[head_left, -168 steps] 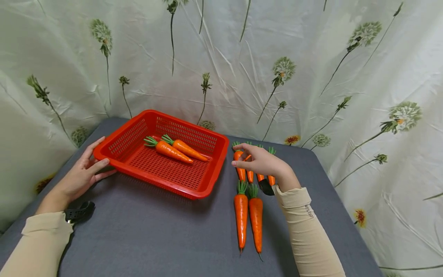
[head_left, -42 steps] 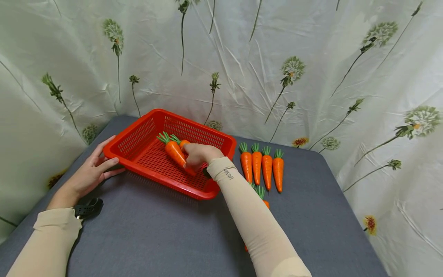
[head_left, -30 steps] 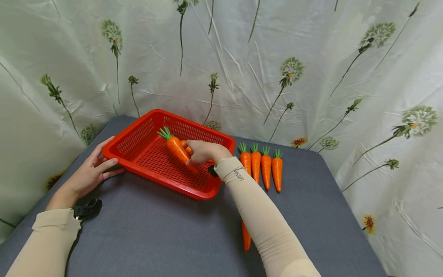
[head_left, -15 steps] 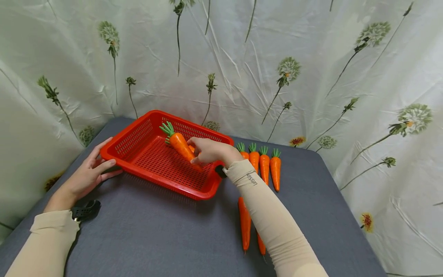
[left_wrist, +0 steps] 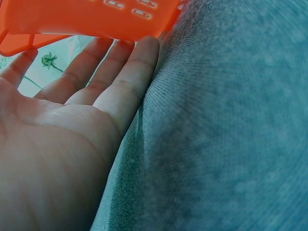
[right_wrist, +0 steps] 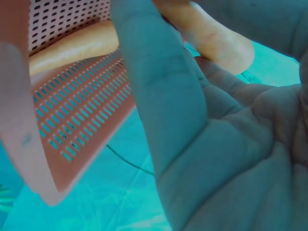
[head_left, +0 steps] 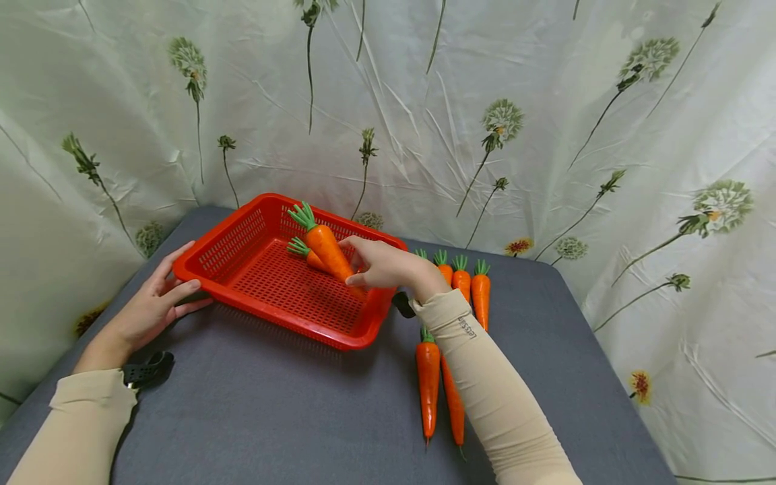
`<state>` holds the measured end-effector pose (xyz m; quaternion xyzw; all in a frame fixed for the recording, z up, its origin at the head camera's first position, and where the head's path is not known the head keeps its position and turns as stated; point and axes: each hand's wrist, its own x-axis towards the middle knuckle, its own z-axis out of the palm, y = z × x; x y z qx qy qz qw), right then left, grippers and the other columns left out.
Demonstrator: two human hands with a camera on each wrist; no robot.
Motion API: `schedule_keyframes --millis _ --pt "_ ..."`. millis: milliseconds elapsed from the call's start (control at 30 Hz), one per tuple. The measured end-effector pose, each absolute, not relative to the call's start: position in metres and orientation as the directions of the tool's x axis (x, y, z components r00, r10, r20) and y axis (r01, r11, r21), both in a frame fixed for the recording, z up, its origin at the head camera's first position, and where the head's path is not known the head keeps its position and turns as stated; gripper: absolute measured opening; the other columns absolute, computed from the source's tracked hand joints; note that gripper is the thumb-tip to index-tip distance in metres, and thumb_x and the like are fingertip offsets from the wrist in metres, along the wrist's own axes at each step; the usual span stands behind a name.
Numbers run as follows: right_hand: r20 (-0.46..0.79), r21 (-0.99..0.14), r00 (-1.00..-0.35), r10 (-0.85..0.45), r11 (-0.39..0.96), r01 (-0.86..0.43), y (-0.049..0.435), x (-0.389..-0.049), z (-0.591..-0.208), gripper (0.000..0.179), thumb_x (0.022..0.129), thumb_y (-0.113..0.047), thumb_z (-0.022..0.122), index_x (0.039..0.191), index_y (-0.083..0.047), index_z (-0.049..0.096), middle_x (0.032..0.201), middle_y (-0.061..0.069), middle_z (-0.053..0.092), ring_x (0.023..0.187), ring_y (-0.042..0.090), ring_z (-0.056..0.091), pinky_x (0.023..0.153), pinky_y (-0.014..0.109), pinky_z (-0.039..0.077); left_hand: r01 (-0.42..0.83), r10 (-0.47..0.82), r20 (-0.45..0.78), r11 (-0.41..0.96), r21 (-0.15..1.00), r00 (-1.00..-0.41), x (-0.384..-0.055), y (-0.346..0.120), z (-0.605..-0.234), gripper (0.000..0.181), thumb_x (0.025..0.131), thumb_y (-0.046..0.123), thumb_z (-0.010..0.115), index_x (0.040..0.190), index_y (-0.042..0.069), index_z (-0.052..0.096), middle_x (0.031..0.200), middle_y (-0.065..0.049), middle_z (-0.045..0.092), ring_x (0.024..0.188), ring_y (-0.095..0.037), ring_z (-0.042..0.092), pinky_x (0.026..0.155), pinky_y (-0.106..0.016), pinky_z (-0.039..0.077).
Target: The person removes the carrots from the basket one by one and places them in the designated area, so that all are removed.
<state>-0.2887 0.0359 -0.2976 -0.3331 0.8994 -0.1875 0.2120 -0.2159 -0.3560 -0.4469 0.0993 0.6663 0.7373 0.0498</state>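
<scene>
In the head view my left hand (head_left: 151, 306) rests at the near left corner of a red plastic basket (head_left: 267, 310). Its straight fingers touch the basket's outer wall in the left wrist view, and the thumb lies at the rim. My right hand (head_left: 391, 266) pinches an orange carrot (head_left: 327, 249) near its thin end, over the right half of the basket. The carrot is tilted, its green top up and to the left. Partly hidden beneath it, a second carrot (head_left: 315, 261) lies on the basket floor; the right wrist view shows a carrot (right_wrist: 77, 45) inside the basket too.
Right of the basket, a row of several carrots (head_left: 481, 293) lies on the grey cloth-covered table (head_left: 261, 411), partly behind the right hand and forearm. Closer in lie two more, a left carrot (head_left: 428, 384) and a right carrot (head_left: 455, 404). A flowered curtain (head_left: 424, 168) hangs behind.
My right hand has moved from above the table carrots into the basket, taken hold of a carrot there, and raised it up and rightward. My left hand keeps its place at the corner.
</scene>
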Motion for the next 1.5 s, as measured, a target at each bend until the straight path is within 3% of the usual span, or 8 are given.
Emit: schedule_keyframes --millis 333,600,1067,1200,1333,1500 --pt "-0.198 -0.52 -0.712 -0.674 0.688 -0.507 0.06 -0.274 -0.291 0.068 0.095 -0.023 0.069 0.153 -0.017 0.034 0.114 0.003 0.062 0.106 0.017 0.061 0.092 0.03 0.052 0.063 0.204 0.082 -0.099 0.993 -0.975 -0.215 -0.356 -0.446 0.074 0.105 0.007 0.048 0.161 0.038 0.011 0.159 -0.014 0.014 0.12 0.004 0.056 0.086 -0.025 0.059" --pt "-0.176 -0.59 -0.744 -0.645 0.674 -0.445 0.084 -0.265 -0.292 0.068 0.095 -0.021 0.07 0.152 -0.017 0.034 0.12 0.004 0.061 0.105 0.015 0.067 0.087 0.029 0.056 0.063 0.211 0.079 -0.081 0.995 -0.974 -0.215 -0.355 -0.446 0.074 0.105 0.008 0.048 0.161 0.039 0.01 0.159 -0.012 0.015 0.119 0.004 0.055 0.086 -0.025 0.059" --pt "-0.119 -0.627 -0.782 -0.612 0.657 -0.419 0.118 -0.25 -0.303 0.066 0.096 -0.02 0.069 0.151 -0.015 0.035 0.108 0.006 0.056 0.103 0.018 0.064 0.092 0.035 0.054 0.072 0.196 0.086 -0.08 0.994 -0.977 -0.216 -0.356 -0.448 0.074 0.105 0.007 0.049 0.161 0.038 0.011 0.158 -0.013 0.015 0.119 0.004 0.055 0.084 -0.025 0.059" --pt "-0.111 -0.637 -0.792 -0.601 0.655 -0.408 0.127 -0.244 -0.306 0.064 0.097 -0.02 0.068 0.151 -0.014 0.035 0.106 0.006 0.055 0.096 0.02 0.059 0.084 0.034 0.052 0.06 0.193 0.075 -0.083 0.995 -0.978 -0.217 -0.357 -0.45 0.074 0.105 0.007 0.049 0.16 0.039 0.011 0.159 -0.012 0.014 0.119 0.004 0.055 0.083 -0.025 0.059" --pt "-0.129 -0.652 -0.802 -0.584 0.659 -0.375 0.135 -0.239 -0.309 0.066 0.097 -0.022 0.068 0.153 -0.018 0.033 0.111 0.004 0.055 0.101 0.017 0.062 0.076 0.032 0.053 0.05 0.189 0.064 -0.081 0.995 -0.98 -0.218 -0.357 -0.451 0.074 0.105 0.008 0.049 0.16 0.04 0.011 0.159 -0.011 0.014 0.118 0.005 0.055 0.083 -0.025 0.059" --pt "-0.136 -0.676 -0.816 -0.562 0.655 -0.338 0.143 -0.234 -0.313 0.068 0.096 -0.021 0.068 0.154 -0.019 0.032 0.114 0.005 0.055 0.108 0.02 0.061 0.078 0.032 0.054 0.052 0.192 0.067 -0.084 0.995 -0.979 -0.218 -0.357 -0.45 0.074 0.105 0.007 0.049 0.16 0.04 0.011 0.159 -0.011 0.014 0.118 0.005 0.056 0.083 -0.025 0.059"
